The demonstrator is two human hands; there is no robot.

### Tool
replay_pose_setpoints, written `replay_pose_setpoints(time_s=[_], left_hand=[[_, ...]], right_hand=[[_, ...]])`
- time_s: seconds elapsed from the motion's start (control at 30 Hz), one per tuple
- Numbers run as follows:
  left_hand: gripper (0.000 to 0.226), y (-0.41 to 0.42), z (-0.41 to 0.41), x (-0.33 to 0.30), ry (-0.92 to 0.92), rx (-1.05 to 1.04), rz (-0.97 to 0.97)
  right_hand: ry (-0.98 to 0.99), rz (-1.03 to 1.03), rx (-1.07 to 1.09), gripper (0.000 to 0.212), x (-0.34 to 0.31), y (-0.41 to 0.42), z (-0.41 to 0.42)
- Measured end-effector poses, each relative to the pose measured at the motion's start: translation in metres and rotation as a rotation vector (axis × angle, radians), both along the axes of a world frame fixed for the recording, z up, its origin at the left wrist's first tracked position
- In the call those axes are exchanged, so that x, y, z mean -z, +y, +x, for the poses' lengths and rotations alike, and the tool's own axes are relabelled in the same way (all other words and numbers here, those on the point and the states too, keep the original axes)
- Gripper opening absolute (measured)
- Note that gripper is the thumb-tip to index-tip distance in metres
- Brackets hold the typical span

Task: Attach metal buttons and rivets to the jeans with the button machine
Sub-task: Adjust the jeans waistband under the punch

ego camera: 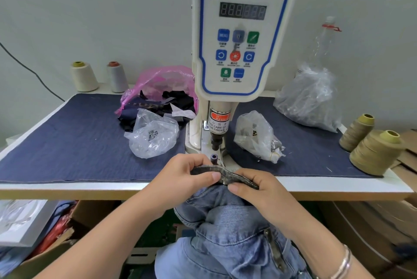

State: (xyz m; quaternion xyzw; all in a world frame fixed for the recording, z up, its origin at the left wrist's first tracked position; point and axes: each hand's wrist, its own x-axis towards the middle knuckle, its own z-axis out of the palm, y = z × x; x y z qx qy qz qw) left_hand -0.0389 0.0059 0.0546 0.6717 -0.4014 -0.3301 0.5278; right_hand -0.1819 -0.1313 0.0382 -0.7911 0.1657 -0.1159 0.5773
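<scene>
1. While both of your hands are up at the table's near edge, low in the centre of the frame, the light-blue denim jeans [228,229] hang from them into your lap, and only the dark-lined waistband [225,173] is raised.
2. Your left hand [180,177] pinches the waistband with the thumb on the near face and the fingers curled behind; your right hand [259,190] pinches the same band just beside it, thumb tips nearly meeting. Neither hand holds a button or rivet that can be seen.
3. Expect the denim to be soft and floppy, with real weight in the hanging legs that will likely drag the band back off the table. The folded, stitched waistband is the stiffest part, so it is the right place to hold.
4. Keep your grip on either side of the spot to be pressed, flat and taut, with the fingertips out to the sides of it.
5. The cream servo button machine [243,30] stands in the centre of the frame; its dark lower die [214,158] sits just beyond your left knuckles, under the punch [216,141]. The band is near the die but not yet over it.
6. Clear plastic bags of small metal hardware [257,134] lie on the dark blue cloth on either side of the machine.
</scene>
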Motion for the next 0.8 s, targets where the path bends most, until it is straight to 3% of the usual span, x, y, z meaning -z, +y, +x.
replay_pose_setpoints(time_s=[0.1, 0.3, 0.4, 0.53, 0.6, 0.67, 0.73, 0.8], left_hand=[[0.013, 0.002, -0.002, -0.001, 0.026, 0.019, 0.007], [0.015, 0.000, -0.005, -0.001, 0.025, 0.012, 0.009], [0.013, -0.002, -0.007, -0.002, 0.035, -0.008, 0.009], [0.021, -0.003, -0.008, -0.004, 0.040, -0.024, 0.027], [0.027, -0.004, -0.006, -0.003, 0.045, -0.057, 0.037], [0.023, -0.004, -0.007, -0.002, 0.077, -0.071, 0.043], [0.020, -0.003, -0.008, 0.000, 0.096, -0.072, 0.042], [0.020, -0.003, -0.011, 0.002, 0.094, -0.075, 0.035]], right_hand=[[0.049, 0.018, -0.008, 0.012, -0.001, -0.003, -0.001], [-0.058, 0.063, 0.014, 0.020, -0.003, -0.001, -0.005], [-0.085, 0.069, 0.014, 0.009, -0.005, 0.000, -0.006], [-0.097, 0.115, 0.000, 0.010, -0.005, 0.001, -0.006], [-0.059, 0.127, 0.007, 0.015, -0.005, 0.003, -0.004], [-0.015, 0.062, 0.036, 0.005, -0.006, 0.004, -0.002], [-0.022, -0.032, 0.096, 0.011, -0.007, 0.006, -0.001], [-0.040, 0.021, 0.141, 0.023, -0.005, 0.008, -0.001]])
